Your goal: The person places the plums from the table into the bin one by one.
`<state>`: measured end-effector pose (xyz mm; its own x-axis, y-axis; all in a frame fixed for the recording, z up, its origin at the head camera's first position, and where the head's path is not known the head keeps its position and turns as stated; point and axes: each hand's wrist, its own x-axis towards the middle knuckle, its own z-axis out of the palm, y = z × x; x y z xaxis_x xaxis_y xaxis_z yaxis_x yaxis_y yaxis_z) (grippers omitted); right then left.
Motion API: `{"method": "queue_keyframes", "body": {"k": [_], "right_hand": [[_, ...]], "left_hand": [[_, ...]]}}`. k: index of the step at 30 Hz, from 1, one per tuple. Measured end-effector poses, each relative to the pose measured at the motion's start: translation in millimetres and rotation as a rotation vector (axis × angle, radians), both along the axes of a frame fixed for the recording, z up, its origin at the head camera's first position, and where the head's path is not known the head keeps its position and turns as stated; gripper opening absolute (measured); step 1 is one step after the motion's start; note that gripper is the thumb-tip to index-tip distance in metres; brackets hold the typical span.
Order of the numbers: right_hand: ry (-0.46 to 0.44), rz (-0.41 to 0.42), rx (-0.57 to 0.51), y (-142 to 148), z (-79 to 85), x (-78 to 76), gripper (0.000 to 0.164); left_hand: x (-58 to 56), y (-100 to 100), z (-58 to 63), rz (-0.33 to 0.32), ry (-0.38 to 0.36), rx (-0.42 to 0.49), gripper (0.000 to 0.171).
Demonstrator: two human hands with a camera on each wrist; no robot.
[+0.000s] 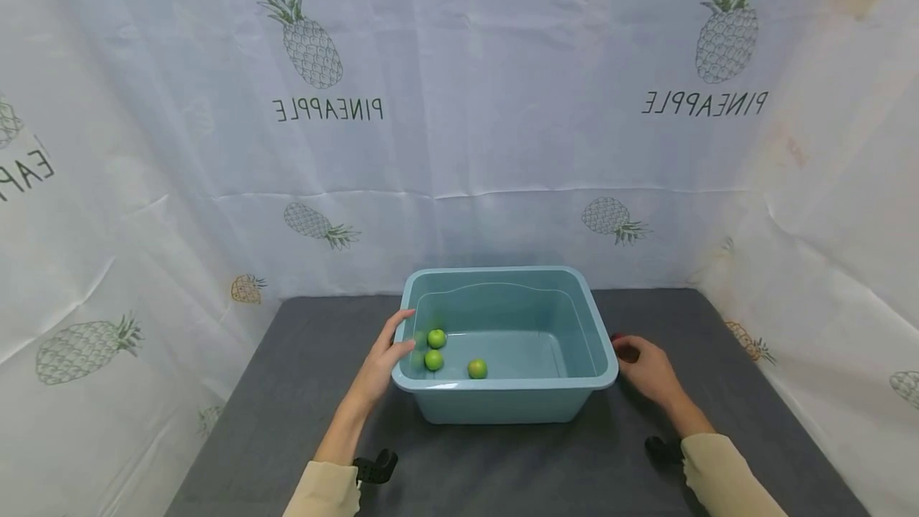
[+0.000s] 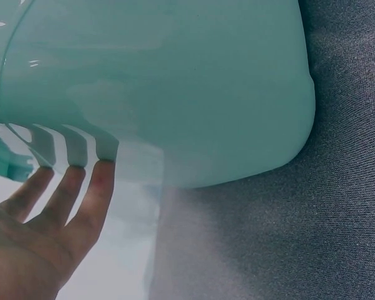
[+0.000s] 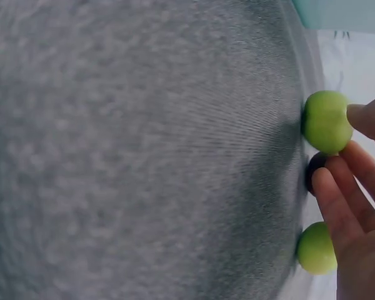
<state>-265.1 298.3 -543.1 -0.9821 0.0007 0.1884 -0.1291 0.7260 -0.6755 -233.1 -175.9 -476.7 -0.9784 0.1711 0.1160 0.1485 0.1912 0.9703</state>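
A light blue plastic basin (image 1: 502, 384) stands on the dark table. My left hand (image 1: 375, 369) is at its left side, with a finger and the thumb at the rim. In the left wrist view, straight, spread fingers (image 2: 95, 190) touch the basin's outer wall. My right hand (image 1: 648, 373) is beside the basin's right side. In the right wrist view, it pinches a green apple (image 3: 327, 122) between thumb and fingers. A small dark round thing (image 3: 315, 172) sits just behind the fingertips, and another green apple (image 3: 316, 249) lies lower, partly hidden by the hand.
Inside the basin, three green fruits lie towards the left: one fruit (image 1: 436, 339) at the back, another fruit (image 1: 434, 360) in front of it, a third fruit (image 1: 477, 369) nearer the middle. White pineapple-print curtains (image 1: 495, 142) enclose the table (image 1: 287, 405) at the back and sides.
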Motion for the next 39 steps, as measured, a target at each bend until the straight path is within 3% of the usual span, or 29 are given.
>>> {"method": "queue_keyframes", "body": {"k": [21,24,32,39], "right_hand": [[0.030,0.062,0.000,-6,-8.5,-10.8,0.029],[0.013,0.082,0.000,-8,-7.9,-12.6,0.026],[-0.038,0.044,0.009,-9,-5.3,-8.9,0.033],[-0.060,0.051,-0.050,-7,-3.7,-5.5,0.034]], "left_hand": [[0.4,1,-1.3,0.002,0.010,0.008,0.051],[0.5,0,-1.3,-0.002,0.012,0.008,0.050],[1.6,1,0.6,-0.002,0.008,-0.003,0.050],[1.9,1,1.2,0.003,0.007,-0.009,0.050]]}}
